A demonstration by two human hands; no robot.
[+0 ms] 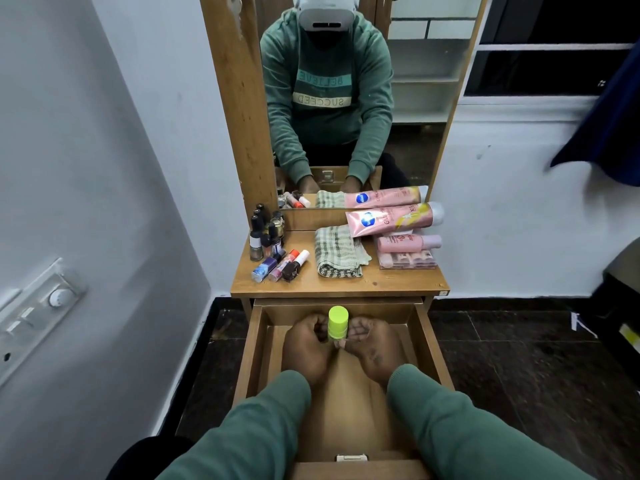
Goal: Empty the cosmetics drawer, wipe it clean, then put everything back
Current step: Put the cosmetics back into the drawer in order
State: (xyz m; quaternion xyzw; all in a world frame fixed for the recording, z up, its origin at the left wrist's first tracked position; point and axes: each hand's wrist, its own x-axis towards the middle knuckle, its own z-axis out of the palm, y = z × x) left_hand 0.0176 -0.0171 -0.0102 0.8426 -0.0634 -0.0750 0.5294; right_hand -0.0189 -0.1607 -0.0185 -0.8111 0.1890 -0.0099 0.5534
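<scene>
Now my left hand (306, 344) and right hand (372, 344) together clasp the lime-green bottle (338, 323), held upright inside the open drawer (434, 344) near its back wall. Up on the tabletop (388, 284) lie the checked cloth (337, 251), nail polishes (273, 247) and pink tubes (394, 218).

Low in the frame's centre, both hands — left hand (304, 348), right hand (372, 348) — grip a lime-green bottle (337, 323) upright inside the open wooden drawer (438, 355); cosmetics and a checked cloth (337, 251) lie on the tabletop above.
</scene>
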